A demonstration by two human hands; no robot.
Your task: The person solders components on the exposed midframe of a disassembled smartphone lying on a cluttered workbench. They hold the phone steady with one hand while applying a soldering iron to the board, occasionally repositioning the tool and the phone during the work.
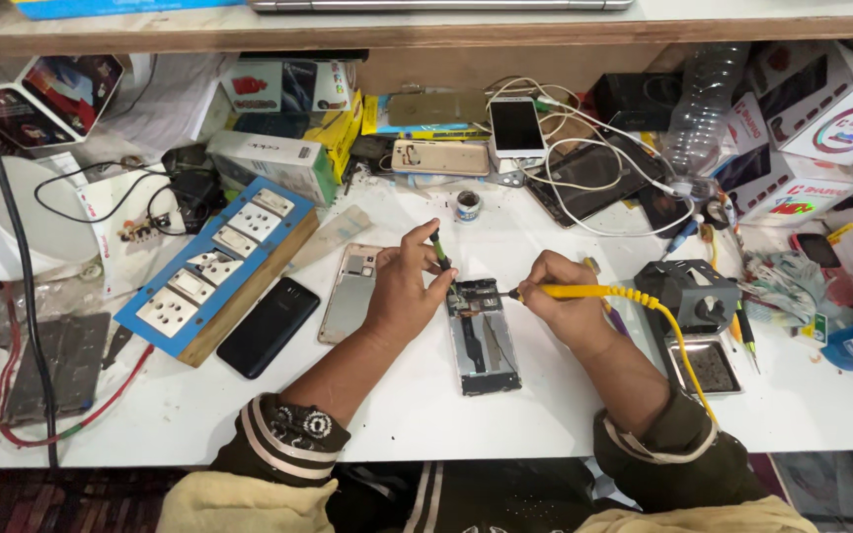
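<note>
Both hands' fingers pinch tools (tweezers (438,249), yellow soldering iron (584,292)) over opened phone (482,339).

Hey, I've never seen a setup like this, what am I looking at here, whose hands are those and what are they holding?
This is one picture from a camera worn on a person's head, looking down at their own two bare hands over a white worktable. There is no machine. The left hand pinches a thin dark tool. The right hand holds a yellow-handled soldering iron, its tip at the top of an opened phone lying flat between the hands. Around it lie a black phone, a blue socket board, an iron stand, boxes and cables.
</note>
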